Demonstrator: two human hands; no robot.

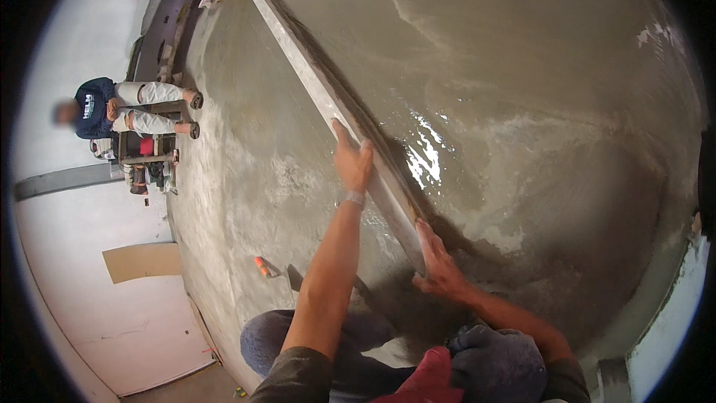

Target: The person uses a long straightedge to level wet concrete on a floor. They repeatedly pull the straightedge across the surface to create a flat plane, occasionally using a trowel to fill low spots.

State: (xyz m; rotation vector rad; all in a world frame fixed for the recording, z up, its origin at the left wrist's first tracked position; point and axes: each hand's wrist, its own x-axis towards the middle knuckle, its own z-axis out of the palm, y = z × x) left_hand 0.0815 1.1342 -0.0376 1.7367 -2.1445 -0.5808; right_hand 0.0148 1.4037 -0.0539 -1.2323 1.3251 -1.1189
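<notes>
A long, pale straightedge [297, 60] lies slantwise across the wet grey concrete [522, 89], running from near my knees to the far left. My left hand [353, 164] is closed around it partway along, thumb and fingers on either side. Closer to me, my right hand [441, 263] grips the near end. A ridge of wet concrete is built up along the straightedge's right side. On the smoother floor left of my left forearm lies a trowel [262, 267] with an orange handle; its blade is partly hidden by my arm.
At the left, a person [95, 108] sits on a wooden frame [145, 158] by the white wall, with bags and small items beneath. A brown cardboard sheet [142, 263] leans on that wall. Another low white wall [671, 321] edges the floor at right. Shiny water lies on the concrete.
</notes>
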